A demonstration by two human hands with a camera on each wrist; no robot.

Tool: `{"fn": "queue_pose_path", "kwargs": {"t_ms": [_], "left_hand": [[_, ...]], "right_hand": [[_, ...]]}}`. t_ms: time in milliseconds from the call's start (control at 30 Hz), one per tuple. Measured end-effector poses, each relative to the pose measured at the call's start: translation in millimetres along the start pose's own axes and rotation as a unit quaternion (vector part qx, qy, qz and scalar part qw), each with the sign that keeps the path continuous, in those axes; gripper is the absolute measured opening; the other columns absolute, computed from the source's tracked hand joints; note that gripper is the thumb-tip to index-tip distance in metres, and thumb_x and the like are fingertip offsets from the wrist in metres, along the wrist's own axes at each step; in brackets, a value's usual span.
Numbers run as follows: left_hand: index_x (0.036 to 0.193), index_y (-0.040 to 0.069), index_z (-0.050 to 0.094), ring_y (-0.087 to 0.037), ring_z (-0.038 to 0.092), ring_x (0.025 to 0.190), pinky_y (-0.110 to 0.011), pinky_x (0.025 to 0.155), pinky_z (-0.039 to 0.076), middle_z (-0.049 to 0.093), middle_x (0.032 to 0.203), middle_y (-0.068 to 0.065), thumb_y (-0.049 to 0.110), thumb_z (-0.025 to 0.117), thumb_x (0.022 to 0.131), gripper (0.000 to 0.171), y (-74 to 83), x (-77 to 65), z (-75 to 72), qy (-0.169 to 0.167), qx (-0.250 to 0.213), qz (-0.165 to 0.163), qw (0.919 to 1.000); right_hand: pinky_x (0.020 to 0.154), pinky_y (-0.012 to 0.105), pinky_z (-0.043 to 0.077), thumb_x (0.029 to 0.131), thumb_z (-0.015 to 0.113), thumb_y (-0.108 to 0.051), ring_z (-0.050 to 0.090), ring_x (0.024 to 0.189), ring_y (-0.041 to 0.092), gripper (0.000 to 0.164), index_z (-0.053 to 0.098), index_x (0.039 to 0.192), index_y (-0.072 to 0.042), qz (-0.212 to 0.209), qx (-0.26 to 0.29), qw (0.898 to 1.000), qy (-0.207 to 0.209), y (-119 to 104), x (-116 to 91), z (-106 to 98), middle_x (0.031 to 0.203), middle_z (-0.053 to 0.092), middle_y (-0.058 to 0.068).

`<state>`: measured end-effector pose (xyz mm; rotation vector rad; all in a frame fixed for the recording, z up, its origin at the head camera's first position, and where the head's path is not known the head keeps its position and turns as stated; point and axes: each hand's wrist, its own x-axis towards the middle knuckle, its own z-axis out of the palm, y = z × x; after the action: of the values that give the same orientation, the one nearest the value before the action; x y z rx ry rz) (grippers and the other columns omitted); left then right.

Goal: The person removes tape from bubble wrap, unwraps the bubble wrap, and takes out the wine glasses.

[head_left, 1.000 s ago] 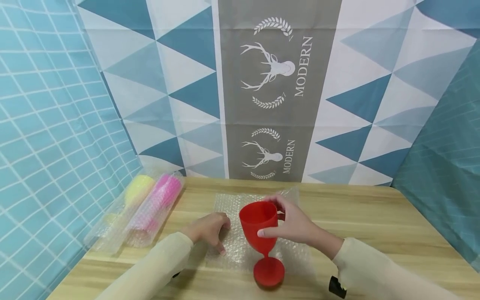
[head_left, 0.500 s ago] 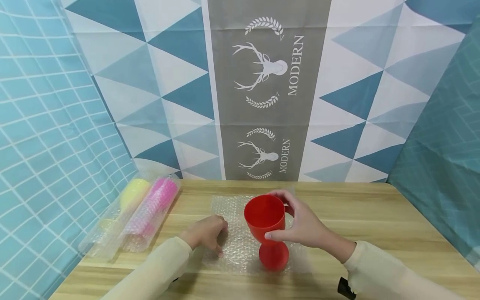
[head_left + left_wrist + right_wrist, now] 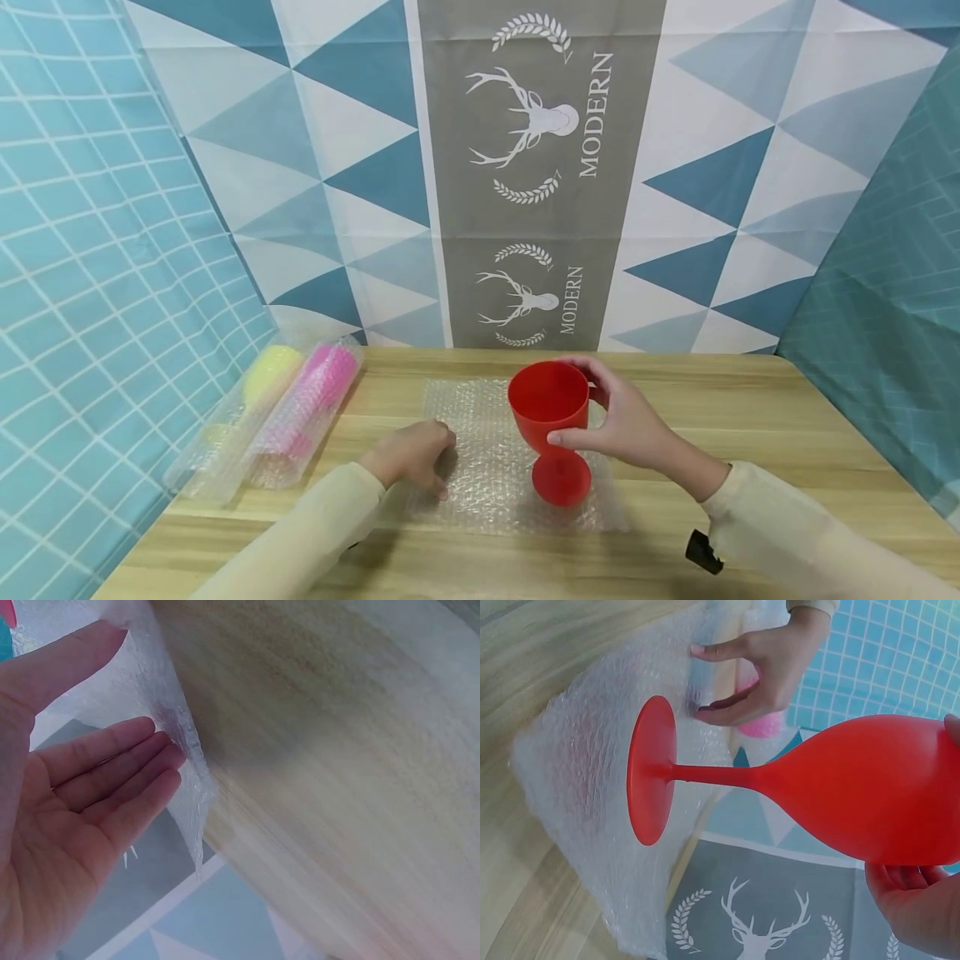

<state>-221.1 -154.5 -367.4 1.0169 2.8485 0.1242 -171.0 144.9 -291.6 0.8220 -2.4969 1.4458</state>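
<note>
My right hand [image 3: 633, 421] grips a red plastic goblet [image 3: 551, 408] by its bowl, thumb on the near side and fingers round the far side. In the right wrist view its thin stem and round foot [image 3: 652, 771] show, the foot held over a sheet of bubble wrap [image 3: 480, 492] lying flat on the table. At the left edge of this sheet is my left hand [image 3: 416, 454]. The left wrist view shows its fingers [image 3: 112, 761] extended and loosely bent by the wrap's edge, with the thumb apart; nothing is pinched between them.
Two bubble-wrapped bundles lie at the table's left side, a pink one [image 3: 311, 408] and a yellow one [image 3: 262, 392]. The wooden table [image 3: 697, 417] meets a patterned cloth backdrop [image 3: 525, 167] at the back. A blue grid cloth [image 3: 90, 292] hangs at the left.
My right hand has carried the goblet rightward and farther from me, so its foot has come from the sheet's near edge to over the bubble wrap. My left hand has barely moved.
</note>
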Motion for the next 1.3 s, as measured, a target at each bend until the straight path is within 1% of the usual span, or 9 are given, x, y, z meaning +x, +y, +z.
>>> {"fn": "queue_pose_path", "kwargs": {"t_ms": [67,167,333,467,667,800,967,1133,1300], "left_hand": [[0.089,0.007,0.067,-0.005,0.050,0.068,-0.021,0.065,0.051,0.063,0.078,0.003,0.030,0.090,0.058,0.045,-0.6,-0.1,0.4,-0.001,-0.001,-0.004,1.0000],[0.090,0.006,0.067,-0.005,0.050,0.068,-0.021,0.065,0.051,0.063,0.079,0.002,0.029,0.090,0.059,0.046,-1.0,-1.1,0.8,0.001,-0.007,-0.008,0.9999],[0.084,0.006,0.065,-0.005,0.046,0.064,-0.019,0.059,0.046,0.060,0.075,0.002,0.026,0.090,0.059,0.040,-0.9,-4.9,-0.4,0.012,-0.003,-0.007,0.9999],[0.081,0.007,0.064,-0.005,0.044,0.062,-0.018,0.056,0.045,0.057,0.072,0.003,0.024,0.089,0.059,0.038,-0.6,-6.8,-2.2,0.022,0.005,-0.006,0.9997],[0.080,0.009,0.064,-0.005,0.045,0.063,-0.017,0.056,0.043,0.058,0.073,0.003,0.025,0.090,0.058,0.038,0.1,-5.1,0.7,0.014,-0.009,-0.014,0.9998],[0.078,0.009,0.063,-0.004,0.044,0.062,-0.017,0.056,0.043,0.058,0.072,0.003,0.025,0.091,0.057,0.038,2.1,-2.3,3.4,0.007,-0.017,-0.014,0.9997],[0.074,0.010,0.061,-0.004,0.043,0.060,-0.017,0.056,0.044,0.054,0.068,0.007,0.027,0.092,0.054,0.040,5.8,3.1,2.1,0.008,0.011,-0.010,0.9999],[0.074,0.011,0.062,-0.004,0.045,0.061,-0.019,0.058,0.047,0.056,0.070,0.007,0.031,0.092,0.052,0.042,8.7,7.1,0.8,0.000,0.043,-0.018,0.9989],[0.075,0.011,0.063,-0.004,0.045,0.061,-0.019,0.059,0.048,0.057,0.071,0.006,0.030,0.092,0.053,0.042,9.4,6.9,-0.7,-0.003,0.046,-0.023,0.9987]], "right_hand": [[0.087,0.022,0.056,0.070,0.084,-0.018,0.058,0.111,0.026,0.075,0.046,0.134,-0.009,0.003,0.001,1.000,0.000,2,1,-1,0.128,0.057,0.010],[0.087,0.023,0.056,0.070,0.084,-0.019,0.057,0.111,0.027,0.076,0.045,0.134,-0.009,0.009,-0.001,1.000,0.002,6,3,-3,0.129,0.056,0.010],[0.088,0.026,0.057,0.069,0.085,-0.019,0.057,0.113,0.027,0.077,0.045,0.135,-0.011,0.016,0.002,1.000,0.005,11,8,-4,0.130,0.055,0.009],[0.088,0.025,0.057,0.069,0.085,-0.019,0.056,0.113,0.027,0.078,0.045,0.136,-0.010,0.021,0.007,1.000,0.007,15,12,-5,0.130,0.055,0.010],[0.087,0.026,0.057,0.069,0.085,-0.018,0.056,0.114,0.029,0.079,0.044,0.136,-0.009,0.034,0.009,0.999,0.009,22,12,-7,0.131,0.055,0.011],[0.086,0.027,0.058,0.071,0.083,-0.020,0.056,0.114,0.029,0.077,0.044,0.137,-0.010,0.051,0.003,0.999,0.011,28,10,-10,0.131,0.054,0.011],[0.083,0.030,0.059,0.073,0.082,-0.021,0.055,0.116,0.032,0.076,0.042,0.138,-0.011,0.070,-0.005,0.997,0.030,32,9,-17,0.133,0.053,0.012],[0.082,0.025,0.058,0.075,0.081,-0.019,0.055,0.115,0.032,0.075,0.042,0.138,-0.010,0.069,-0.004,0.997,0.043,33,10,-24,0.133,0.053,0.014],[0.081,0.022,0.057,0.075,0.081,-0.019,0.055,0.116,0.033,0.075,0.042,0.139,-0.009,0.072,-0.008,0.996,0.044,31,12,-31,0.133,0.052,0.015]]}}
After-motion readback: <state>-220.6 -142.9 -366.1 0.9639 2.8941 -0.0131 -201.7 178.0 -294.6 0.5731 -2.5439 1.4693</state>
